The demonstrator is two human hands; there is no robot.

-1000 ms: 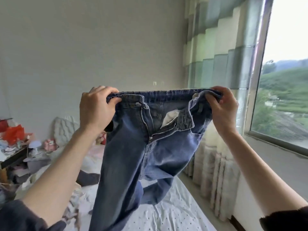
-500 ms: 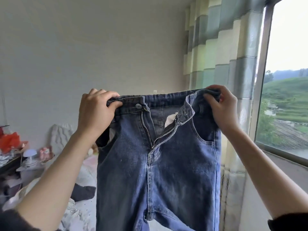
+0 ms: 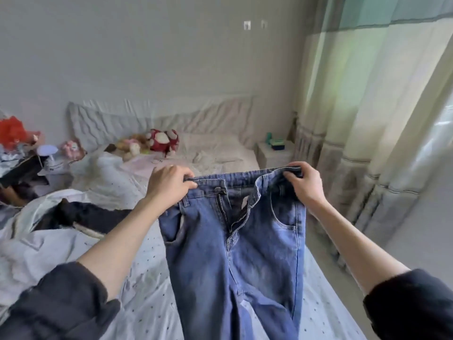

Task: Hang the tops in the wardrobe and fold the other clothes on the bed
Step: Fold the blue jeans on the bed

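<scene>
The bed (image 3: pixel 152 278) fills the lower frame; its dotted pale sheet runs from the near edge to the quilted headboard (image 3: pixel 157 119) at the far edge. A bunched pale duvet (image 3: pixel 36 241) lies along the left edge of the bed, with a dark garment (image 3: pixel 93 215) on top of it.

The curtain (image 3: pixel 367 119) hangs past the right edge of the bed.

The blue jeans (image 3: pixel 235 253) hang front-facing over the middle of the bed, held up by the waistband, button undone and zip open. The legs drop out of frame at the near edge; whether they touch the sheet cannot be told.

The left hand (image 3: pixel 169 185) grips the left end of the waistband: fingers curled together over the top edge, thumb pressed against the front of the denim. The right hand (image 3: pixel 305 185) grips the right end of the waistband: fingers curled over the band, thumb clamped on the front. Both sleeves are pushed up to the elbows.

A small white bedside stand (image 3: pixel 274 153) stands beside the far right corner of the bed.

Soft toys (image 3: pixel 149 143) lie at the far edge of the bed, against the headboard.
</scene>
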